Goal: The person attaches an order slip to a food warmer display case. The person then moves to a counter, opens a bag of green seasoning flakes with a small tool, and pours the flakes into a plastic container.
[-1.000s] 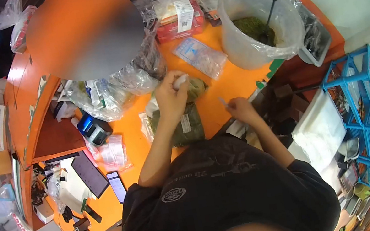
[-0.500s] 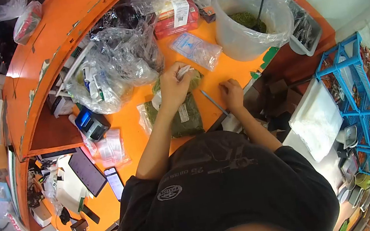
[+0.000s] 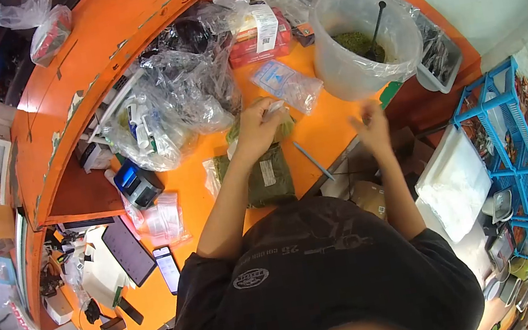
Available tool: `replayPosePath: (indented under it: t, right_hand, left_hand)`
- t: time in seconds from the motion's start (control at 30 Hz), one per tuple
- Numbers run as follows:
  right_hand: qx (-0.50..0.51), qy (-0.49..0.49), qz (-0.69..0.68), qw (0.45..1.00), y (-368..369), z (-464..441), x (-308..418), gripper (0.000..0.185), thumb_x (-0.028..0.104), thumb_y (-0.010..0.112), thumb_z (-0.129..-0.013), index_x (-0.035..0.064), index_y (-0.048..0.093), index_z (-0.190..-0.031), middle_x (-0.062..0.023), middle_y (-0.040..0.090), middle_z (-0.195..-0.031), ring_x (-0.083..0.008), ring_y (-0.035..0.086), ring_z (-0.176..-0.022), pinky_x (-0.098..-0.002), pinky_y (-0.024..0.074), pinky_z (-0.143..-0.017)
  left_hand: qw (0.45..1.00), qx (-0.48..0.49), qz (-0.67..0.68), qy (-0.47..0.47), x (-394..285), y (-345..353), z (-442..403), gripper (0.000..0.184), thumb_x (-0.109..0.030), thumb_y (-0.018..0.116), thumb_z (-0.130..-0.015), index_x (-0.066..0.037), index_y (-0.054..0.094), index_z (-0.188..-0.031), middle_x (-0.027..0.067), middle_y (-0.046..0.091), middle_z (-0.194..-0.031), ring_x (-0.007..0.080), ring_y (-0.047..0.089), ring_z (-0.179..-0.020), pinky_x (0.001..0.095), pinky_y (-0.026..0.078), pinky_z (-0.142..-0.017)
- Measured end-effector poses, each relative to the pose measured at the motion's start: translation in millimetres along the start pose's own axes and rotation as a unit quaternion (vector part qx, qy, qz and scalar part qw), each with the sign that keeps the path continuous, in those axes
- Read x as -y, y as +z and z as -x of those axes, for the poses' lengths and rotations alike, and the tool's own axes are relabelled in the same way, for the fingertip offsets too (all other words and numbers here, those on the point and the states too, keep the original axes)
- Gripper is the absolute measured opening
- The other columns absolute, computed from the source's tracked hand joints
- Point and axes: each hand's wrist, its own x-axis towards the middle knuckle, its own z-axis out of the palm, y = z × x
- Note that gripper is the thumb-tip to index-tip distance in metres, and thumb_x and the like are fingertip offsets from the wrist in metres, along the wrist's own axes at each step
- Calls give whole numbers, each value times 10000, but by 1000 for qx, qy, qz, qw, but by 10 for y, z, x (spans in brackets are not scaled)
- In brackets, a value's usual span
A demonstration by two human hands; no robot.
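Observation:
My left hand is closed on a crumpled bit of whitish plastic above the orange table. Beneath its fingers lies a clear bag with green contents, partly hidden by the hand. Closer to my body is a flat dark green package with a white label; my left forearm covers part of it. My right hand is raised near the table's right edge, below the clear tub. Motion smears its fingers, and I cannot see anything in them. A thin blue-grey stick lies between the hands.
Inside the tub are loose green herbs and a dark-handled utensil. Crumpled clear bags fill the back left. A label printer, a phone and a tablet sit at left. Blue racks stand at right.
My right hand has lifted away from the stick and moved right, towards the tub. My left hand keeps hold of the whitish plastic. The whole view has shifted slightly.

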Motion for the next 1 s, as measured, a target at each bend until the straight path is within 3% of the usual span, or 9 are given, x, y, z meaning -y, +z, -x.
replayPosePath:
  t: [0.03, 0.1, 0.2, 0.4, 0.5, 0.6, 0.7, 0.8, 1.0]
  right_hand:
    - [44, 23, -141, 989, 215, -15, 320, 339, 109, 672, -744, 16, 538, -1042, -124, 572, -978, -213, 559, -863, -318, 453, -713]
    - [41, -119, -241, 962, 608, -74, 802, 247, 106, 659, -785, 4, 571, -992, -85, 584, -877, -158, 560, -815, -281, 451, -699]
    - [78, -122, -281, 949, 971, -131, 942, 132, 54, 630, -802, -7, 605, -917, -67, 598, -809, -140, 572, -750, -259, 447, -660]
    - [118, 22, -367, 922, 954, -82, 991, 50, 10, 603, -822, -20, 605, -862, -44, 608, -771, -90, 569, -747, -220, 455, -703]
    - [152, -57, -296, 941, 908, -106, 933, 59, 14, 609, -788, -21, 608, -836, -68, 605, -765, -117, 556, -682, -248, 442, -639]
    - [132, -104, -266, 949, 1029, -116, 795, 67, 22, 604, -790, -18, 604, -844, -84, 608, -764, -131, 565, -698, -253, 446, -648]
    - [115, -74, -262, 955, 898, -67, 819, 73, 38, 613, -789, -16, 600, -836, -103, 596, -767, -137, 561, -719, -261, 445, -668]
    - [131, 59, -143, 979, 676, -53, 647, 116, 85, 625, -790, -15, 605, -845, -134, 609, -830, -191, 588, -767, -299, 462, -687]
    - [212, -83, 212, 950, 794, 586, 297, 207, 182, 629, -778, -8, 568, -834, -188, 601, -861, -326, 588, -831, -410, 471, -692]
  left_hand:
    - [1000, 13, -5, -19, -14, -4, -10, 163, -137, 636, -800, 5, 634, -880, 77, 589, -782, 151, 555, -709, 267, 419, -657]
    - [998, 35, -17, -56, -51, -39, -28, 158, -134, 626, -808, 5, 635, -884, 82, 597, -788, 156, 564, -719, 272, 428, -667]
    - [998, -20, -48, -25, -208, -7, 17, 151, -128, 611, -818, 5, 634, -887, 88, 612, -809, 155, 572, -728, 277, 435, -670]
    - [998, -60, 1, 6, -101, 73, 84, 125, -113, 590, -833, 0, 615, -881, 103, 614, -787, 155, 578, -735, 271, 433, -660]
    - [997, -60, -29, 33, -135, 30, 60, 119, -116, 583, -850, -4, 608, -878, 72, 613, -775, 122, 566, -740, 255, 431, -667]
    - [994, -70, 76, -18, -24, 119, 42, 113, -96, 579, -840, 8, 610, -871, 64, 609, -752, 105, 559, -703, 261, 431, -616]
    - [990, -89, 96, -62, 186, 113, 39, 126, -116, 561, -863, 0, 610, -879, 40, 613, -771, 92, 554, -729, 251, 431, -647]
    - [982, -100, 136, -89, 316, 21, 32, 144, -154, 519, -916, -38, 601, -889, -16, 602, -800, 51, 523, -726, 217, 417, -671]
    - [975, -52, 177, -121, 351, 42, 18, 159, -128, 513, -906, 3, 592, -949, 28, 629, -817, 84, 560, -743, 237, 440, -689]
